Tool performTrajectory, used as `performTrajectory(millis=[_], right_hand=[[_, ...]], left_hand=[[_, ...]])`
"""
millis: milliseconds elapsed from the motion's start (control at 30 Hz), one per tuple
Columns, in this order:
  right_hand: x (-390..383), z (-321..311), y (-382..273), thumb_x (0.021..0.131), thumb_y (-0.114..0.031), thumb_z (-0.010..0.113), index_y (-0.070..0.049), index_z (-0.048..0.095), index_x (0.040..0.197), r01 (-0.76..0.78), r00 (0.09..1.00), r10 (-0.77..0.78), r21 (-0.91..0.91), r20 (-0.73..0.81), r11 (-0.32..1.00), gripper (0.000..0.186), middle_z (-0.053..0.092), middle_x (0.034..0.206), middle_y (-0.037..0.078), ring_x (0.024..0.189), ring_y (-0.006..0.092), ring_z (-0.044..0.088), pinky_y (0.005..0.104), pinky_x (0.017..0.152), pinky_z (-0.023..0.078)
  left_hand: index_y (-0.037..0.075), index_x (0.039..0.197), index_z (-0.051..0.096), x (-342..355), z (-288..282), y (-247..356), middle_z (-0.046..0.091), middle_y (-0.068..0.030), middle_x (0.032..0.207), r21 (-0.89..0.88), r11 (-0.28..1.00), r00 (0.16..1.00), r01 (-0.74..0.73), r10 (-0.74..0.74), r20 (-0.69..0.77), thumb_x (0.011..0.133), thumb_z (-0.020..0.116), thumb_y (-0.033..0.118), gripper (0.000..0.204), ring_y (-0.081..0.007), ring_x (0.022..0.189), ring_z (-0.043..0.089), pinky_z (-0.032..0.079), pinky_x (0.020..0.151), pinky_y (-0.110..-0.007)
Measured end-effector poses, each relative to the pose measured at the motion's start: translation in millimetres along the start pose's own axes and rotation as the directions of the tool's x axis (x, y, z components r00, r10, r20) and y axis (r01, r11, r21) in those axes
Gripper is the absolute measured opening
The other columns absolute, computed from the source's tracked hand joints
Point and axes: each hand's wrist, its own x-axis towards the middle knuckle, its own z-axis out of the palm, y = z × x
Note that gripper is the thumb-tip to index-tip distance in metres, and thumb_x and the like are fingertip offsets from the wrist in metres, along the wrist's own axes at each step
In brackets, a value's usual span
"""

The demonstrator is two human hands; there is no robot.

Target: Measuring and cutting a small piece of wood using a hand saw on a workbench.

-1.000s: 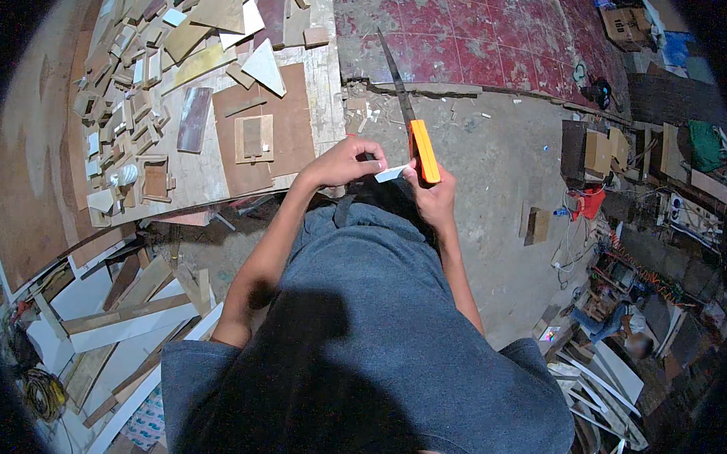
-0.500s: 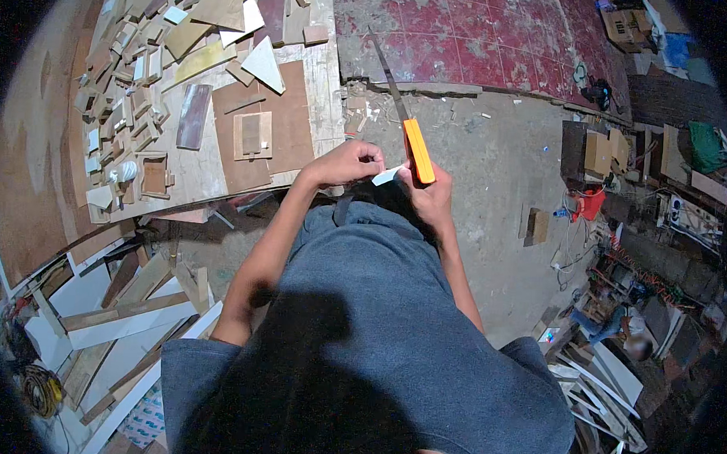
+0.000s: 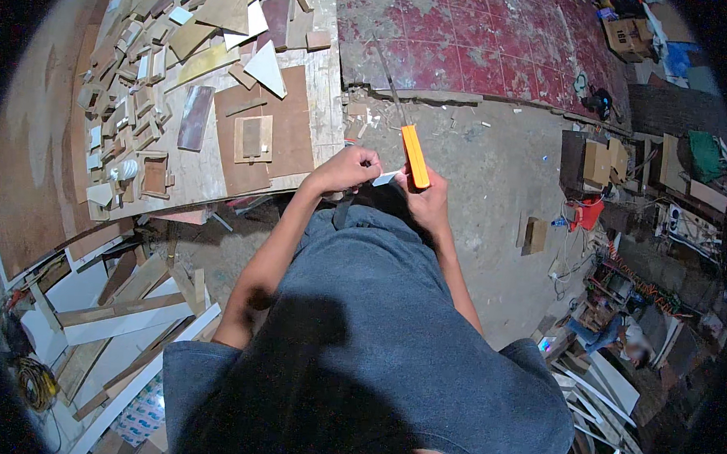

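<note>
At mid-frame, R hand (image 3: 426,200) grips a hand saw (image 3: 414,156) by its orange handle; thin blade points up toward top centre, tip over the edge of the red tiles (image 3: 485,50). Same hand's thumb side is at the right end of a small white pc (image 3: 386,178), which sits btwn both hands, just left of the handle. L hand (image 3: 348,170) is left of that, fingers curled, thumb & index nearly together, narrow; tips by the pc's left end, can't tell if they're pinching it. Dark grey shirt (image 3: 409,302) fills lower centre.

Upper left: worktable (image 3: 329,96) w/ lots of wood offcuts (image 3: 141,124), mostly toward its far left. Near its right side, a brown sheet (image 3: 288,147) lies flat w/ a small rect. wood pc (image 3: 253,139) on it; white triangular pc (image 3: 266,70) overlaps sheet's top edge. White spiral bulb (image 3: 125,169) among bits at lower left of table.

Lower left of frame: pile of white & brown boards (image 3: 124,322), coiled cable (image 3: 36,383) beside it. Right of centre: grey concrete floor (image 3: 496,164) w/ a brown block (image 3: 534,236). Far right: red item (image 3: 587,213), green cloth (image 3: 705,153), misc. clutter. Lower right: another person (image 3: 614,331), small & blurry, above white strips (image 3: 595,403).
</note>
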Motion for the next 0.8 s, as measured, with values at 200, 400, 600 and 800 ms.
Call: performTrajectory(millis=[200, 400, 600, 800], right_hand=[[1, 3, -3, 0.088, -0.009, 0.072, 0.000, 0.064, 0.094, 0.017, 1.000, -0.017, 0.004, -0.011, 1.000, 0.014, 0.059, 0.073, 0.001, 0.070, 0.0087, 0.055, 0.0269, 0.065, 0.046], [1, 7, 1, 0.089, -0.011, 0.072, 0.000, 0.064, 0.093, 0.046, 0.998, -0.048, -0.042, -0.046, 0.998, 0.014, 0.059, 0.072, 0.003, 0.068, 0.0101, 0.055, 0.0280, 0.064, 0.047], [4, 2, 0, 0.090, -0.011, 0.071, 0.000, 0.063, 0.093, -0.020, 0.993, 0.012, -0.063, -0.117, 0.998, 0.014, 0.060, 0.074, 0.002, 0.069, 0.0096, 0.055, 0.0273, 0.065, 0.046], [6, 6, 3, 0.092, -0.016, 0.072, -0.001, 0.066, 0.092, -0.160, 0.969, 0.181, 0.133, -0.165, 0.978, 0.017, 0.060, 0.079, -0.003, 0.074, 0.0085, 0.055, 0.0262, 0.070, 0.047]], left_hand=[[0.006, 0.079, 0.059, -2, 9, 5, 0.055, 0.0017, 0.069, -0.208, 0.957, 0.977, 0.202, -0.211, -0.020, 0.097, 0.057, 0.024, 0.025, -0.0069, 0.057, 0.054, 0.045, 0.047, -0.023], [0.006, 0.077, 0.057, 1, 15, -4, 0.055, 0.0003, 0.068, -0.381, 0.905, 0.968, 0.192, -0.239, -0.079, 0.097, 0.055, 0.023, 0.026, -0.0080, 0.053, 0.053, 0.046, 0.046, -0.023], [0.008, 0.081, 0.061, -10, -18, -19, 0.058, 0.0009, 0.071, -0.455, 0.869, 0.916, 0.194, -0.327, -0.234, 0.094, 0.055, 0.018, 0.017, -0.0087, 0.057, 0.054, 0.047, 0.047, -0.027], [0.003, 0.077, 0.061, -13, -30, -10, 0.060, -0.0015, 0.071, -0.235, 0.960, 0.941, 0.154, -0.215, -0.261, 0.094, 0.064, 0.027, 0.029, -0.0084, 0.052, 0.054, 0.046, 0.041, -0.025]])
